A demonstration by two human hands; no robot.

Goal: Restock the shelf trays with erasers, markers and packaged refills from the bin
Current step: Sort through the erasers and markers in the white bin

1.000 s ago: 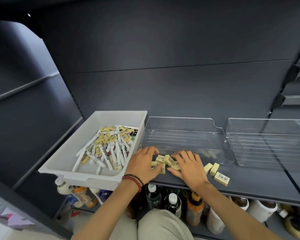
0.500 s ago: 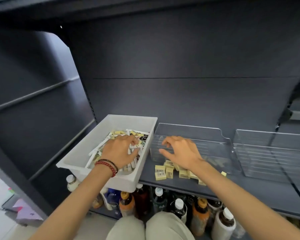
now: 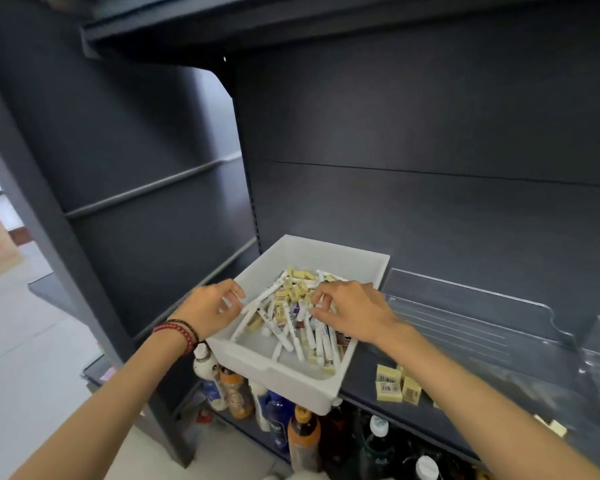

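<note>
A white bin (image 3: 278, 379) sits at the left end of a dark shelf (image 3: 362, 368), overhanging its front edge. It holds a jumble of markers (image 3: 269, 293) and yellow erasers (image 3: 295, 291). A few loose erasers (image 3: 390, 386) lie near the shelf's front edge. The clear tray (image 3: 471, 306) behind them looks unfilled, so restocking seems barely begun. The right hand (image 3: 354, 313) reaches into the pile, fingers curled. The left hand (image 3: 212, 303) curls at the bin's left rim. Whether either grips anything is unclear.

A shop — gondola shelving (image 3: 361, 374), bottled drinks (image 3: 303, 439)
</note>
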